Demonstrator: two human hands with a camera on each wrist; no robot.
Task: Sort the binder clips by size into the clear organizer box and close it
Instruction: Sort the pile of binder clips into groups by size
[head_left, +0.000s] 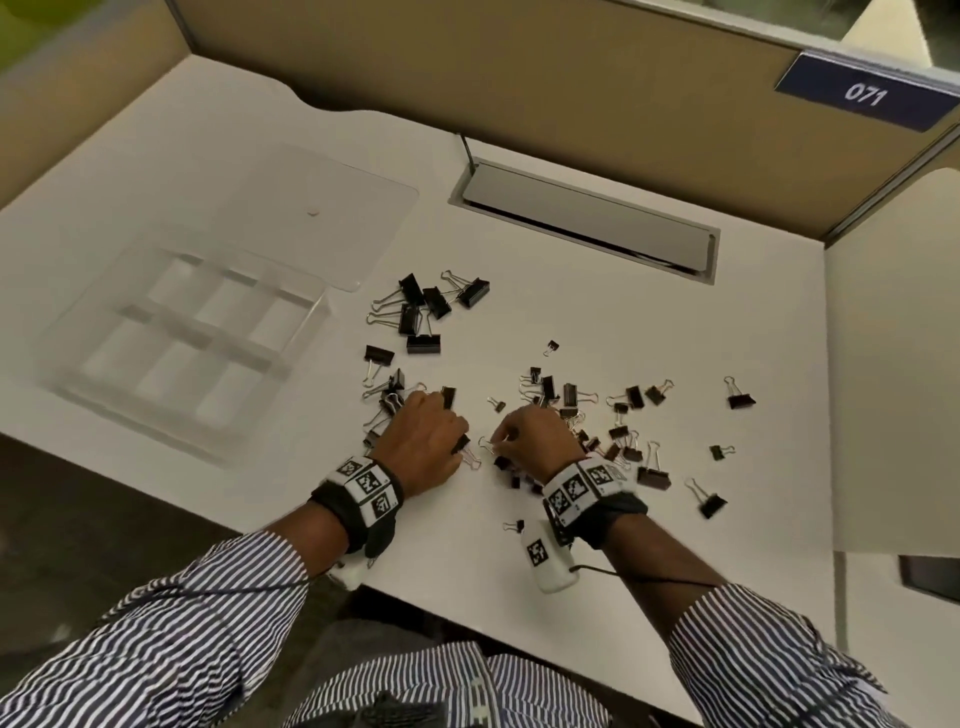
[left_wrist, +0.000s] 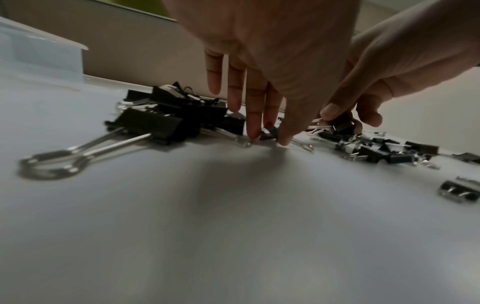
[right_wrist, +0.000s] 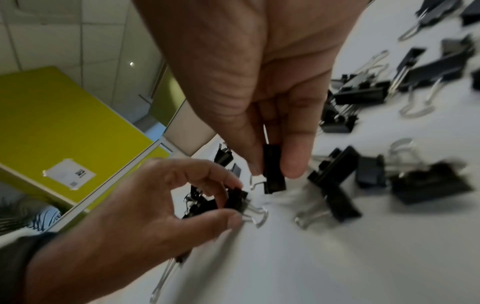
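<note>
Black binder clips of different sizes lie scattered on the white desk (head_left: 519, 519). Several large clips (head_left: 426, 312) sit right of the clear organizer box (head_left: 208, 338), whose compartments hold nothing. Its lid (head_left: 322, 208) lies flat behind it. Smaller clips (head_left: 618, 431) spread to the right. My left hand (head_left: 457, 447) pinches a small clip (right_wrist: 237, 198) at the desk surface, as the left wrist view shows too (left_wrist: 270, 131). Close beside it, my right hand (head_left: 498, 441) pinches a black clip (right_wrist: 272, 170) between thumb and finger.
A grey cable-slot cover (head_left: 587, 218) is set into the desk behind the clips. Tan partition walls (head_left: 467, 67) enclose the desk, with a blue "071" label (head_left: 865, 93) at the right. A yellow-green cabinet (right_wrist: 64, 123) stands beyond the desk's left edge.
</note>
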